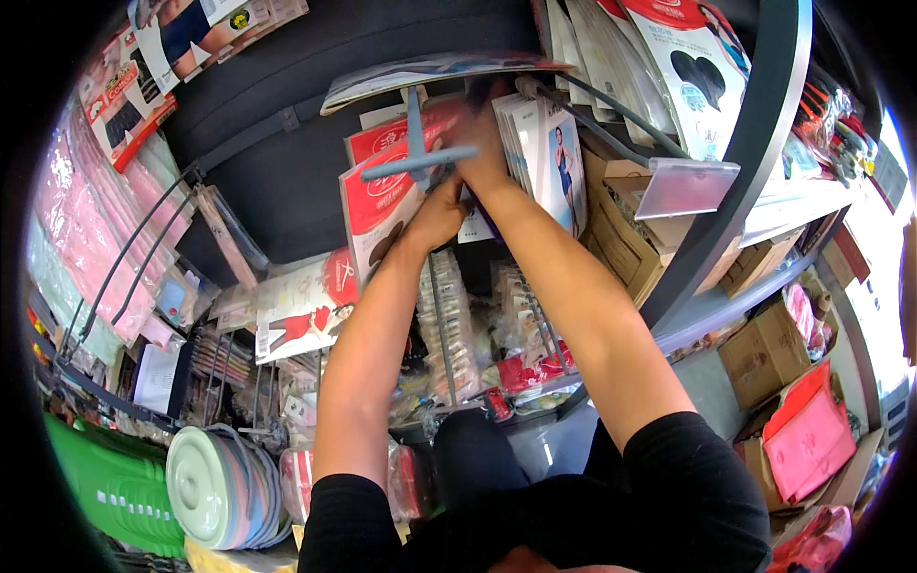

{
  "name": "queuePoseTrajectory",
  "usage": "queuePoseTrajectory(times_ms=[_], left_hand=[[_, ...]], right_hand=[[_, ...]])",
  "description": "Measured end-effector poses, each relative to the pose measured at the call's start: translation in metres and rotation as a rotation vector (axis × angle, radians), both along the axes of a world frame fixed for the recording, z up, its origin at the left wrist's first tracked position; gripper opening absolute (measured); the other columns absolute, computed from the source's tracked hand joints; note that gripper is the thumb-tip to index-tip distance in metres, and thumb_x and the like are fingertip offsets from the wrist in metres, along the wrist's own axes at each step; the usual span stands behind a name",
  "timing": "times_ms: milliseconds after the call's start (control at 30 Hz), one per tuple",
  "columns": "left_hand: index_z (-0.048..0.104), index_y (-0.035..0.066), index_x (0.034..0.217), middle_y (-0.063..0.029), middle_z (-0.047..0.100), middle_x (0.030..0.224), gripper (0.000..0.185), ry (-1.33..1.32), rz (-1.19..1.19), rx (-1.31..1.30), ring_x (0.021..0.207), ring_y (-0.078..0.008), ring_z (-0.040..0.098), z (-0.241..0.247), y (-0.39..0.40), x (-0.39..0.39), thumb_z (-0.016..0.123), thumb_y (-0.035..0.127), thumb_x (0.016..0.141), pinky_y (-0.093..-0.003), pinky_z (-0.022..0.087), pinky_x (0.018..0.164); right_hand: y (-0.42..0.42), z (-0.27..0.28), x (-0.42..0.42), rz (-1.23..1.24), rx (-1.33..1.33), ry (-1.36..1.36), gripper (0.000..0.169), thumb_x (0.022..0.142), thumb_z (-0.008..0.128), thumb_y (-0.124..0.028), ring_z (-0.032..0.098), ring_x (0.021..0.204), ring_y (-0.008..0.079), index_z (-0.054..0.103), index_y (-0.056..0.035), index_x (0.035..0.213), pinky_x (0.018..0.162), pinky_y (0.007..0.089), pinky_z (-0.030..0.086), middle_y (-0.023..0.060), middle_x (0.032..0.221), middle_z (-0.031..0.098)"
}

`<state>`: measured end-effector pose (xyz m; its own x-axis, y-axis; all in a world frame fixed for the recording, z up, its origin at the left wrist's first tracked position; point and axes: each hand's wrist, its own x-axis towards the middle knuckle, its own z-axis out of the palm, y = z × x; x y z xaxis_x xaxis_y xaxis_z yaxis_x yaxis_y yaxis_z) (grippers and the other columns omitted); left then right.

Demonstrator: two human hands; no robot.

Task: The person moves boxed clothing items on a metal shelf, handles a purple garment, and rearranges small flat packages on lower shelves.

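My left hand (438,215) reaches in among flat red-and-white garment packets (383,200), just below a grey T-shaped display hook (419,166). Its fingers are bent and partly hidden, so whether they grip a packet is unclear. My right hand (483,154) is raised just right of the hook, blurred, between the red packets and a stack of white packets (541,157) picturing a person in blue. What its fingers touch cannot be made out. Above both hands, another flat packet (444,77) shows nearly edge-on.
More packets hang at the upper right (698,79) beside a dark shelf upright (745,165). Cardboard boxes (623,236) stand on the right. At left are wire hooks (143,265) and pink bagged goods (93,222); lower left holds lidded pails (200,487) and green plastic items (114,487).
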<state>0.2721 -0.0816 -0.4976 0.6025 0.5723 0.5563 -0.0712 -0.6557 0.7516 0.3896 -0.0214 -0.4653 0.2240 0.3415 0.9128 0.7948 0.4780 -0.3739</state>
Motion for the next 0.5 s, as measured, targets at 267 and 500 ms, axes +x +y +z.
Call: queuePoseTrajectory(times_ms=[267,500], left_hand=[[0.041,-0.001,0.130,-0.0171,0.044,0.133,0.054,-0.006,0.078,-0.050,0.128,-0.0240,0.034,-0.023,0.017,-0.009,0.051,-0.007,0.077,-0.0322,0.024,0.106],[0.038,0.003,0.133,-0.0095,0.052,0.122,0.065,0.060,-0.036,-0.170,0.113,-0.0177,0.046,-0.004,-0.010,-0.005,0.042,-0.015,0.071,-0.0266,0.035,0.096]], right_hand=[[-0.069,0.003,-0.031,0.156,0.089,-0.033,0.058,0.073,0.051,0.001,0.036,0.122,0.0415,0.037,0.0068,0.129,0.104,0.0411,0.030,0.0285,0.130,0.040],[-0.171,-0.042,-0.023,0.228,-0.850,0.133,0.037,0.082,0.039,-0.001,0.052,0.102,0.0442,0.045,0.0065,0.118,0.089,0.0415,0.042,0.0304,0.108,0.055]])
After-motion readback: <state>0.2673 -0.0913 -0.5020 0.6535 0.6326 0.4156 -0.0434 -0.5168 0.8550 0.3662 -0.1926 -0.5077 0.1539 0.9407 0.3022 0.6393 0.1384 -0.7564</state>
